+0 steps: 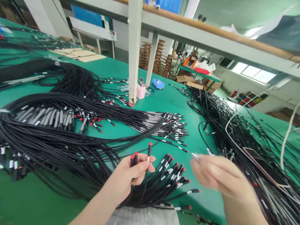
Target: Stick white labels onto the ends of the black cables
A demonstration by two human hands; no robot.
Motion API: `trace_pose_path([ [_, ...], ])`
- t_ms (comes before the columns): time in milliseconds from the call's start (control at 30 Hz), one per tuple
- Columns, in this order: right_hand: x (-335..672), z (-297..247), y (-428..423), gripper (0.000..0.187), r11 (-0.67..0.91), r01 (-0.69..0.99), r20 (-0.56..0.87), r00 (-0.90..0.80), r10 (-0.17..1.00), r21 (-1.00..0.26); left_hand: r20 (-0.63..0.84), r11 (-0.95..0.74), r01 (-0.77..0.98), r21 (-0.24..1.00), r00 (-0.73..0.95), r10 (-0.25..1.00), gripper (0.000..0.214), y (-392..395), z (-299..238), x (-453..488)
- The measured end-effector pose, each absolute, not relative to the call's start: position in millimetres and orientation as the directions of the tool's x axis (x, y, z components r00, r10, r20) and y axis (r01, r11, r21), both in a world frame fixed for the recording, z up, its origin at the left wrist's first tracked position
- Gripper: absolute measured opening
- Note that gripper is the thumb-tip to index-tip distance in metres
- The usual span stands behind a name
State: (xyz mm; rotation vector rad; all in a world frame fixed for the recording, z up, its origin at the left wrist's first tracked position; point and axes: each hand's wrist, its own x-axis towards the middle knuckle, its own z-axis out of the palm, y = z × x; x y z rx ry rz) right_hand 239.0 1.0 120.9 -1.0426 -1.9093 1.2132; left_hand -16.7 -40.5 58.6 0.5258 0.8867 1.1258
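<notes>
My left hand [131,172] is closed around several black cables with red-tipped ends. One cable end [149,150], with a white label, stands upright between thumb and fingers; two more red tips poke up behind the thumb. My right hand [215,172] is apart from it on the right, smeared by motion, with its fingers pinched together. At those fingertips shows a small pale, shiny thing [195,155], too blurred to name. Between and below the hands fans out a bundle of red-tipped, white-labelled cable ends [173,170].
Thick black cable bundles [112,109] cover the green table [112,65] at left; another cable heap [217,115] lies at right under a phone [264,165]. A white post [134,50] rises by a pink bottle [141,90] and a blue tray [158,83]. A shelf crosses overhead.
</notes>
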Motion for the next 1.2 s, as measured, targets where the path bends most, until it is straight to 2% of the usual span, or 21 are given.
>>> trace_pose_path([
  [67,217.9,104.4,7.2,0.052,0.143,0.322,-0.025,-0.464,0.886,-0.936,-0.35,0.388,-0.547,0.742,0.178,0.92,0.033,-41.6,59.6,-14.2],
  [200,174.4,84.0,23.2,0.047,0.036,0.237,-0.092,-0.509,0.856,-0.971,-0.371,0.406,-0.554,0.727,0.181,0.911,0.033,-42.0,61.0,-9.8],
  [433,156.9,76.9,27.1,0.042,-0.109,0.029,-0.106,-0.573,0.813,-0.994,-0.424,0.449,-0.559,0.696,0.185,0.887,0.027,-42.1,60.8,-5.3],
  [600,158.8,68.6,28.6,0.04,-0.221,-0.049,-0.151,-0.584,0.798,-0.974,-0.384,0.453,-0.556,0.697,0.243,0.891,0.03,-41.8,54.9,-6.4],
  [700,160.5,66.2,30.4,0.039,-0.219,-0.072,-0.135,-0.592,0.794,-0.973,-0.358,0.389,-0.558,0.733,0.169,0.918,0.032,-41.7,50.0,-8.9],
  [833,163.1,67.2,35.4,0.042,-0.136,0.048,-0.137,-0.61,0.78,-0.989,-0.324,0.297,-0.481,0.825,0.029,0.946,0.033,-42.8,45.2,-15.7],
  [900,163.5,67.2,39.0,0.034,0.045,0.196,-0.065,-0.517,0.853,-0.98,-0.345,0.338,-0.493,0.802,0.079,0.935,0.031,-42.9,44.2,-19.3],
  [1000,162.7,64.8,42.5,0.017,0.313,0.473,0.177,-0.309,0.934,-0.824,-0.381,0.442,-0.547,0.711,0.23,0.896,0.022,-41.6,44.7,-21.8],
  [1067,162.1,63.3,42.3,0.012,0.394,0.546,0.271,-0.296,0.916,-0.739,-0.393,0.491,-0.565,0.663,0.296,0.871,0.021,-40.3,45.6,-21.1],
  [1200,163.7,63.7,41.7,0.01,0.46,0.58,0.356,-0.291,0.888,-0.672,-0.346,0.513,-0.639,0.574,0.378,0.858,0.017,-40.0,45.2,-17.7],
])
